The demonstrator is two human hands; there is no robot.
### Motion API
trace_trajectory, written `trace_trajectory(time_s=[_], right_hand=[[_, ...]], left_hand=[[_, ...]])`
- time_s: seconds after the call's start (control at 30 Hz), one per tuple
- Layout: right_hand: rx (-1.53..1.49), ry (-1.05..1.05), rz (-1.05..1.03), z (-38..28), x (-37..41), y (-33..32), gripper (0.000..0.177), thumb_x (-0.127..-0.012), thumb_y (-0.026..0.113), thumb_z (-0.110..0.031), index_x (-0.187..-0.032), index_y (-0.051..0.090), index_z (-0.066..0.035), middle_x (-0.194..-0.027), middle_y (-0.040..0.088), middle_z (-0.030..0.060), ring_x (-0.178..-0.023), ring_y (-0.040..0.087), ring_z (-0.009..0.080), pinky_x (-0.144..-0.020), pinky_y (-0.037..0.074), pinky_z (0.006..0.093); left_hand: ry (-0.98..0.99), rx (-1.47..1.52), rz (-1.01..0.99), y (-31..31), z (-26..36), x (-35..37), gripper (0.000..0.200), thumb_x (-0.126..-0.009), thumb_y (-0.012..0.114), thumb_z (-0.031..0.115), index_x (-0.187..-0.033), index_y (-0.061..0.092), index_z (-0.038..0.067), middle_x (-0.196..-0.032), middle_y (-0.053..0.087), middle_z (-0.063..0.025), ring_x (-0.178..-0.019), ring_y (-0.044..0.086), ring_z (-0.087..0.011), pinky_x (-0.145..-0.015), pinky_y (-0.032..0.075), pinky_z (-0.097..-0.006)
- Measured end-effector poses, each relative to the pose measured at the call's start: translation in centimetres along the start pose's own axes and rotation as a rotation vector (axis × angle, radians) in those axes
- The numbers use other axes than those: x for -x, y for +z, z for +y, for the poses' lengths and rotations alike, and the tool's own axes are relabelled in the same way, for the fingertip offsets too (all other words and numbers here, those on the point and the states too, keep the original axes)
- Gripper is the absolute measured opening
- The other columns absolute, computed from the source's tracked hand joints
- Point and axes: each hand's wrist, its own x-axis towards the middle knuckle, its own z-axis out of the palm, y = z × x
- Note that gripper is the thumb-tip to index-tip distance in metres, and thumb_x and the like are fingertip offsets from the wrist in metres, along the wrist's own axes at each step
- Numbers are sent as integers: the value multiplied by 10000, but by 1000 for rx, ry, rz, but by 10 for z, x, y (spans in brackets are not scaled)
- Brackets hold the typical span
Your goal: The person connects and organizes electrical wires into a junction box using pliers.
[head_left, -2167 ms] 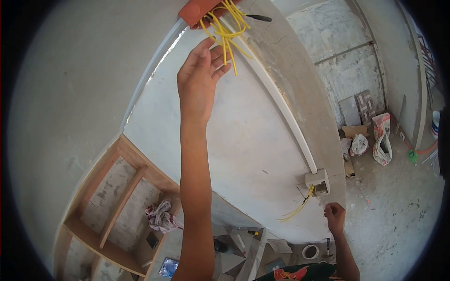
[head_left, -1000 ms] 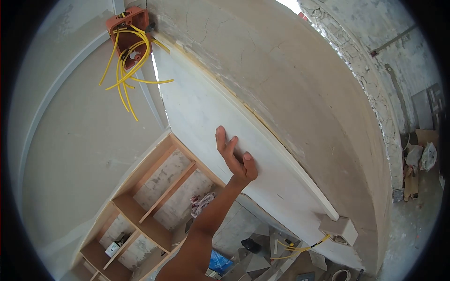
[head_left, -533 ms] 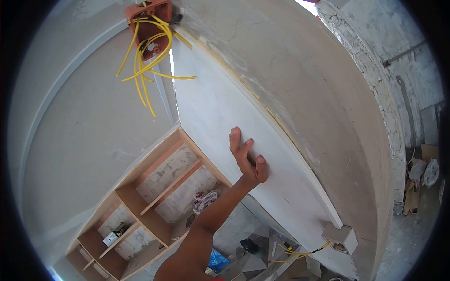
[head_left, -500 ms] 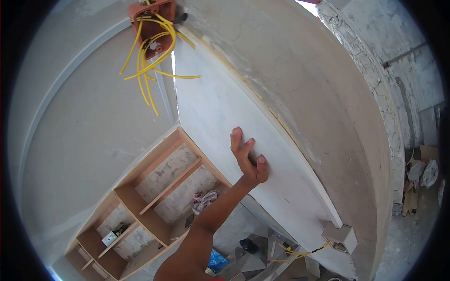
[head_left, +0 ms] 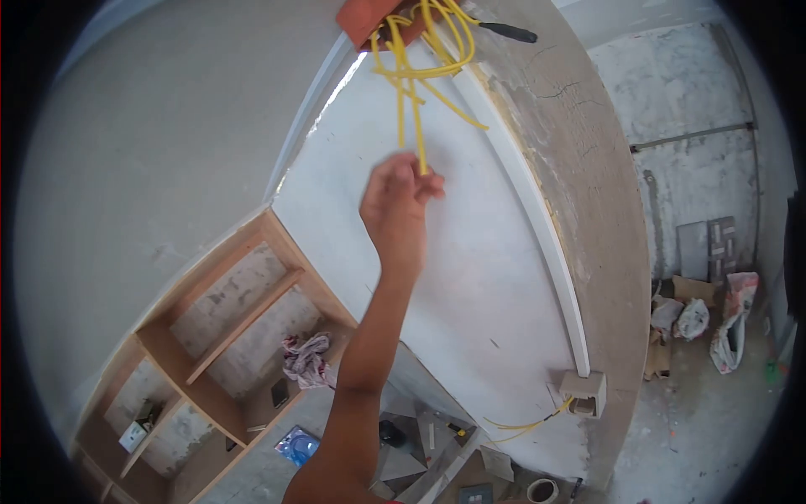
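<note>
From here I see the left hand (head_left: 401, 206) raised in front of the white panel (head_left: 478, 277), fingers curled around the lower end of one of the yellow wires (head_left: 408, 77); whether they pinch it, I can't tell. The wires dangle from the orange box (head_left: 359, 23) above, near a black handle (head_left: 508, 33). The right hand's state I can't tell; it's out of sight.

L arm (head_left: 365, 361) raised, elbow (head_left: 357, 412) slightly bent, L hand (head_left: 396, 202) up w/ fingers (head_left: 431, 186) part-curled.
</note>
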Motion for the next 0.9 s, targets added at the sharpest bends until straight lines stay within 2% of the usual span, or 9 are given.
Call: trace_trajectory(time_s=[0.07,0.17,0.2,0.23,0.33,0.43,0.53,0.63,0.9], right_hand=[[-105,4,-30,-68,-21,-28,279,-896,607,-183,-1069,674,26,-1016,692,201,-905,664,327,-831,532,388],[-242,-13,-13,-124,-38,-43,265,-875,655,-152,-1079,676,15,-1045,694,201,-947,671,321,-854,532,393],[-554,-31,130,-100,-48,-6,145,-888,592,-106,-957,631,16,-817,609,64,-713,510,111,-575,423,271],[-454,-42,-37,-105,-54,-15,206,-949,552,-87,-1112,603,29,-936,624,53,-804,577,125,-641,477,246],[-562,-215,-21,-198,-44,-35,149,-931,585,-100,-1022,630,8,-847,606,23,-711,527,84,-612,446,221],[-550,-525,-122,-303,-27,-77,99,-895,586,-42,-946,609,40,-824,601,79,-727,569,118,-645,464,247],[-532,-820,-103,-384,-19,-117,62,-794,609,38,-855,621,32,-758,623,151,-668,610,262,-630,488,326],[-547,-1042,-90,-441,-15,-153,93,-751,630,48,-837,633,16,-743,639,153,-638,621,279,-596,491,327],[-547,-1427,-179,-533,-8,-192,140,-718,688,39,-849,662,-2,-727,650,124,-610,653,239,-538,502,308]], left_hand=[[-25,102,-29,4,15,-21,198,-983,541,226,-1057,583,47,-927,599,-74,-828,593,-181,-739,483,-327],[-97,209,-63,16,30,-45,251,-992,529,278,-1098,578,55,-981,620,-90,-904,609,-201,-810,485,-362],[-138,248,-78,21,36,-50,272,-995,523,292,-1117,576,55,-1008,626,-93,-927,610,-208,-835,481,-372],[-177,289,-94,25,40,-55,293,-997,518,307,-1137,574,55,-1034,633,-97,-950,611,-215,-860,478,-381],[-260,406,-209,36,45,-64,334,-1000,499,333,-1167,579,55,-1074,650,-91,-1014,605,-216,-900,464,-384],[-311,498,-288,46,47,-68,343,-1002,488,347,-1167,588,64,-1083,655,-73,-1030,598,-201,-910,458,-371],[-341,639,-293,49,42,-75,322,-998,497,323,-1179,592,74,-1098,654,-66,-1044,594,-184,-907,452,-353],[-340,731,-240,51,46,-78,372,-970,556,367,-1197,571,73,-1104,636,-87,-1114,564,-190,-983,395,-337],[-308,604,-345,50,42,-90,306,-884,666,288,-1088,637,61,-882,611,-12,-768,523,-95,-761,414,-260]])
